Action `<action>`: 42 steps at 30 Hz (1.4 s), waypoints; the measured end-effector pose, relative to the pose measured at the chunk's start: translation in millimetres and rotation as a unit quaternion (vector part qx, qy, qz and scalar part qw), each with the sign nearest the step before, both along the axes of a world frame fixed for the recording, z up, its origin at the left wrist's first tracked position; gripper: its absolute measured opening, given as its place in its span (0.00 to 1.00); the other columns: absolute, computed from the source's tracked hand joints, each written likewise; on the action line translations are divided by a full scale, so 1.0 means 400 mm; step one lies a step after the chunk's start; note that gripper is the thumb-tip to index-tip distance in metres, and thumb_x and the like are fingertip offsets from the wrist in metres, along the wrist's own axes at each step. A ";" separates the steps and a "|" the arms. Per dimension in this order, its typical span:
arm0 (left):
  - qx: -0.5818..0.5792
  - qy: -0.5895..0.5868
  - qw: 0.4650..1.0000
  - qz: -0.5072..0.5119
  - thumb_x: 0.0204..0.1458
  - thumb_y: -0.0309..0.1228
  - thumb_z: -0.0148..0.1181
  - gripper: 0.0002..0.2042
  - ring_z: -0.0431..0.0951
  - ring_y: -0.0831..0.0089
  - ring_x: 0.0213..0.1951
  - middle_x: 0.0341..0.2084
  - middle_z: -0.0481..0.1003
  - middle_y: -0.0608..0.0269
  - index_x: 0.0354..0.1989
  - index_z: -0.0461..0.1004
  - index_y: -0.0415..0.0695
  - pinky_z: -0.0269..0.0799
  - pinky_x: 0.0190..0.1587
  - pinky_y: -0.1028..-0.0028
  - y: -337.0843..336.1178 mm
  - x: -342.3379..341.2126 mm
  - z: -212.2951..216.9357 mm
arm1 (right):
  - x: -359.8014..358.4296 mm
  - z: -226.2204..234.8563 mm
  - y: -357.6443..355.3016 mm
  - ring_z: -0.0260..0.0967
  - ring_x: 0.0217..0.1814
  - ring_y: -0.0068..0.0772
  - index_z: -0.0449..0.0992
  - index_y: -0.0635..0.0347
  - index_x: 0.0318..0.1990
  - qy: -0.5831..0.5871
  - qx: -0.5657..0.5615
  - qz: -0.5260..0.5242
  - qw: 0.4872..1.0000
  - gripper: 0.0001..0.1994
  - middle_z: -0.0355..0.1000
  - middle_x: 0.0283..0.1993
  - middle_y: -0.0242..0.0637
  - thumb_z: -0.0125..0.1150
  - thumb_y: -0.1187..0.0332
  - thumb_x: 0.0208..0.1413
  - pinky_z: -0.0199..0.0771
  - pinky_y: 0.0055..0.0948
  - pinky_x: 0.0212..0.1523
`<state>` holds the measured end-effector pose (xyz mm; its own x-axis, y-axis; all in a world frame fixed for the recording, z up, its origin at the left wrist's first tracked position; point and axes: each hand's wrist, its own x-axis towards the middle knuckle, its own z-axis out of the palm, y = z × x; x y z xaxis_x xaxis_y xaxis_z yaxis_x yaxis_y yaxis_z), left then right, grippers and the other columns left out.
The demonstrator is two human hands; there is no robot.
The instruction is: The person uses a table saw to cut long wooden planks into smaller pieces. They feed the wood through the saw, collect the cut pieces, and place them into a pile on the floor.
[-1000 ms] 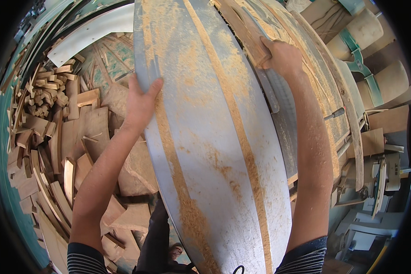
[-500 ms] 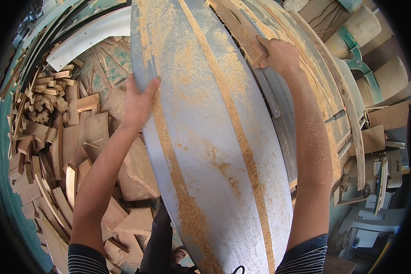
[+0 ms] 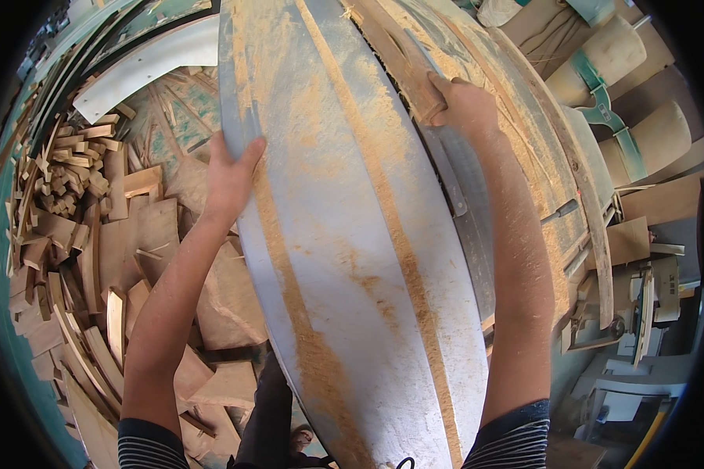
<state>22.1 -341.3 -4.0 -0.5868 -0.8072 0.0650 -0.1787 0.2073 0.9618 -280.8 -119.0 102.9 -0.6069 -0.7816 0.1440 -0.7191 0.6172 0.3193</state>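
Note:
A long grey metal worktable [image 3: 328, 234], dusted with sawdust, runs away from me. My left hand [image 3: 231, 176] is closed on its left edge, thumb on top; the other fingers are mostly hidden past the rim. Across the table, my right hand [image 3: 468, 108] grips the near end of a brown wooden board [image 3: 395, 59]. That board lies lengthwise along the table's right side, beside a dark gap. Its far end goes out at the top of the view. Just nearer than the board, a narrow metal bar [image 3: 448, 176] lies along the same side.
Offcuts [image 3: 78, 160] and flat wood pieces [image 3: 152, 234] cover the floor on the left. A pale curved panel [image 3: 152, 70] stands at the far left. To the right, a sawdust-covered surface [image 3: 524, 148] holds a dark-handled tool [image 3: 563, 209]. Curved pale seat shells [image 3: 653, 144] lie beyond.
The whole view has shifted slightly, so everything sits a little lower and further left. Both hands keep their holds; I cannot make out clear movement of the board along the table.

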 end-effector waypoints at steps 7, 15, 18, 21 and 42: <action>0.024 0.014 1.000 0.006 0.58 0.46 0.65 0.42 0.68 0.56 0.64 0.63 0.66 0.38 0.69 0.54 0.25 0.61 0.65 0.66 -0.013 -0.016 -0.001 | -0.002 0.021 -0.008 0.78 0.47 0.41 0.71 0.42 0.66 -0.034 -0.011 -0.002 0.999 0.39 0.78 0.44 0.37 0.76 0.62 0.40 0.81 0.38 0.44; 0.029 -0.047 0.998 0.005 0.58 0.45 0.65 0.46 0.64 0.55 0.67 0.67 0.62 0.37 0.72 0.46 0.26 0.59 0.68 0.66 -0.039 -0.029 -0.006 | -0.027 0.032 -0.017 0.78 0.45 0.40 0.71 0.44 0.66 -0.054 0.012 0.000 0.998 0.42 0.79 0.40 0.37 0.79 0.63 0.36 0.80 0.39 0.42; 0.012 -0.040 0.999 0.012 0.58 0.47 0.65 0.47 0.65 0.54 0.67 0.66 0.62 0.37 0.72 0.46 0.25 0.59 0.68 0.65 -0.046 -0.037 -0.002 | -0.034 0.032 -0.024 0.78 0.44 0.42 0.72 0.45 0.65 -0.066 0.005 0.008 0.998 0.43 0.78 0.38 0.39 0.79 0.63 0.34 0.79 0.39 0.42; 0.013 -0.025 1.000 0.003 0.58 0.48 0.65 0.47 0.66 0.53 0.66 0.66 0.63 0.37 0.72 0.47 0.25 0.60 0.67 0.65 -0.053 -0.043 0.001 | -0.045 0.028 -0.029 0.77 0.44 0.43 0.72 0.45 0.65 -0.066 -0.007 0.018 0.998 0.43 0.78 0.38 0.39 0.79 0.64 0.33 0.78 0.39 0.42; -0.018 0.004 1.000 0.007 0.59 0.39 0.64 0.30 0.72 0.59 0.56 0.55 0.72 0.44 0.63 0.63 0.31 0.66 0.60 0.64 -0.150 -0.092 -0.018 | -0.137 0.031 -0.160 0.78 0.40 0.47 0.72 0.42 0.63 -0.094 -0.059 0.055 0.992 0.36 0.77 0.36 0.41 0.75 0.65 0.40 0.79 0.43 0.39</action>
<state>-14.9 -401.4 -11.2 -0.5744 -0.8126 0.0988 -0.1742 0.2392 0.9552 -335.6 -183.1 115.2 -0.5443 -0.8288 0.1299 -0.8239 0.5573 0.1034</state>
